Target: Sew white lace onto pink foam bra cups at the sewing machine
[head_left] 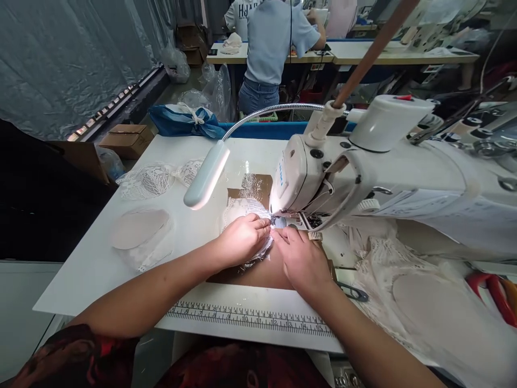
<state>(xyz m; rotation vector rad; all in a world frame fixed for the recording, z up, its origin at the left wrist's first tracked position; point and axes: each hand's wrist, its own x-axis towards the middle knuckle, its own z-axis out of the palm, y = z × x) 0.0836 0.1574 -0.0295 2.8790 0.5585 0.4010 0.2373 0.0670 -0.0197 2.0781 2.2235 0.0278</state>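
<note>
Two hands work at one sewing machine (297,175), with one lace piece (236,209) under its needle. The left hand (244,240) lies on that lace, fingers drawn together; the right hand (302,261) lies flatter beside the needle, fingers slightly spread. Glare hides the fingertips, so I cannot tell whether either pinches the cloth. One lamp (208,175) leans over from the left; the machine's head blocks the right. One round pad (139,229) lies left, a lace pile (383,275) right, near one pair of red handles (495,296). The table's (197,296) white top shows between pad and brown board (278,272); one ruler strip (250,318) runs along the near edge.
</note>
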